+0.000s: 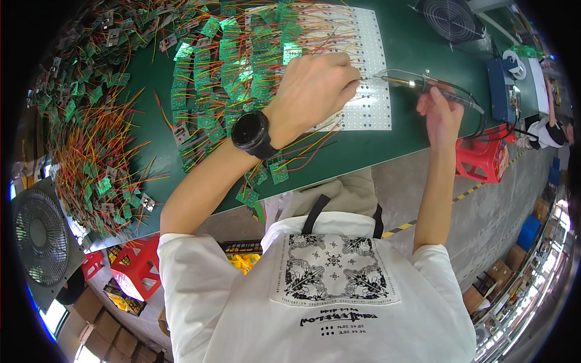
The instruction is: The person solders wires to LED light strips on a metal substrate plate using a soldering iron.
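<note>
My right hand (440,115) is closed round the handle of a soldering iron (448,92). A thin metal feed tube runs along the iron, and its tip points left over a white panel with rows of dots (376,112). Close to that tip, my left hand (318,88) is closed in a pinch above the panel. Its fingertips are turned away, so what they hold is hidden. Small green circuit boards (232,78) lie in rows to the left of the panel. Red and yellow wires (330,30) reach from them onto it.
A tangled heap of wired boards (100,163) covers the left of the green table (357,151). A round black fan grille (452,21) and a blue box with a white spool (501,88) stand at the right. Red stools (481,158) and a floor fan (41,233) are beside the table.
</note>
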Available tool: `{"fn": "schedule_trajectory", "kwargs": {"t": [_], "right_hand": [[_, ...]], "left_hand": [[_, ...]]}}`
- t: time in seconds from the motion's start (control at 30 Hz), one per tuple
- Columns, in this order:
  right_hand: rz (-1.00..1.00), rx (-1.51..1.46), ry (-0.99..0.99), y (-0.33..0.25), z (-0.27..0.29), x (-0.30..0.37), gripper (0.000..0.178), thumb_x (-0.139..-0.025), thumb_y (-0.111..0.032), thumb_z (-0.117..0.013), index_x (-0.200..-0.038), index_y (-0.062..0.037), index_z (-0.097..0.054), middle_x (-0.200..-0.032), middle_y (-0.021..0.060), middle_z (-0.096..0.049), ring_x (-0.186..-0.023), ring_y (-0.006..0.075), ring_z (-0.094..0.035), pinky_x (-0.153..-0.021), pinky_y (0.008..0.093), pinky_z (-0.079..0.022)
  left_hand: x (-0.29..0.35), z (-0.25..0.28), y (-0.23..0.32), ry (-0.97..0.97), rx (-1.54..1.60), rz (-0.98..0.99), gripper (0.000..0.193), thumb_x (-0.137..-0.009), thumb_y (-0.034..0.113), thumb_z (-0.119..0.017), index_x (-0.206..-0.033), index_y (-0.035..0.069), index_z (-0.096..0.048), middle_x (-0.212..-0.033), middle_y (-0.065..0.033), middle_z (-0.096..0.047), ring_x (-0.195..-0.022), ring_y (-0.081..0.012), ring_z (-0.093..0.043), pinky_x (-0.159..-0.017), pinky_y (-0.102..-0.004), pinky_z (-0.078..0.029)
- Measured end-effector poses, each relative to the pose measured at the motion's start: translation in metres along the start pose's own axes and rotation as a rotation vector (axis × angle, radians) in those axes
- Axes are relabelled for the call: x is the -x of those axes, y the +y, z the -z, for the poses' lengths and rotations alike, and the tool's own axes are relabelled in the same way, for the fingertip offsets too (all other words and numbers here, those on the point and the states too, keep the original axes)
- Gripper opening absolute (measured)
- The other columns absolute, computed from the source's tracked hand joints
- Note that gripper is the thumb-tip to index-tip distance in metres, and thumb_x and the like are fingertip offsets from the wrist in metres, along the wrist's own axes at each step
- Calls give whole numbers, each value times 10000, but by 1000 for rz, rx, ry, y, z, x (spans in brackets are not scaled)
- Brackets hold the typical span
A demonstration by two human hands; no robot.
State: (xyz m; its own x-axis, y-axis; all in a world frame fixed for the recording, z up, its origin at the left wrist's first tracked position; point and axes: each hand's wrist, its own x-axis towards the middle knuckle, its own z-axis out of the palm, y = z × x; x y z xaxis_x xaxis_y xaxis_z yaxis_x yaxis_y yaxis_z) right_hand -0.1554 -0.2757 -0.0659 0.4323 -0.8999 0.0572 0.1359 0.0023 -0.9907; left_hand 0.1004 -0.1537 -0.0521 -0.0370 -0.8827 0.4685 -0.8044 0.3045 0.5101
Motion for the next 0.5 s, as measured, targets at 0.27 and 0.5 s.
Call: {"fn": "schedule_trajectory", "kwargs": {"t": [0.27, 0.5], "right_hand": [[-77, -151, -45, -3, 6, -5, 246, -908, -93, -586, -1111, 46, -583, -736, 107, -633, -620, 173, -597, -551, 264, -431], [-26, -29, -16, -1, 0, 1, 248, -894, -76, -609, -1097, 62, -577, -754, 122, -642, -597, 172, -602, -543, 255, -445]], "left_hand": [[-6, 8, 0, -161, 243, 64, 205, -911, 219, -555, -848, 42, -639, -689, -108, -613, -671, -311, -605, -590, -412, -472], [-5, 6, 5, -169, 58, -2, 210, -921, 208, -530, -854, 40, -638, -739, -119, -620, -689, -316, -606, -585, -422, -472]]}}
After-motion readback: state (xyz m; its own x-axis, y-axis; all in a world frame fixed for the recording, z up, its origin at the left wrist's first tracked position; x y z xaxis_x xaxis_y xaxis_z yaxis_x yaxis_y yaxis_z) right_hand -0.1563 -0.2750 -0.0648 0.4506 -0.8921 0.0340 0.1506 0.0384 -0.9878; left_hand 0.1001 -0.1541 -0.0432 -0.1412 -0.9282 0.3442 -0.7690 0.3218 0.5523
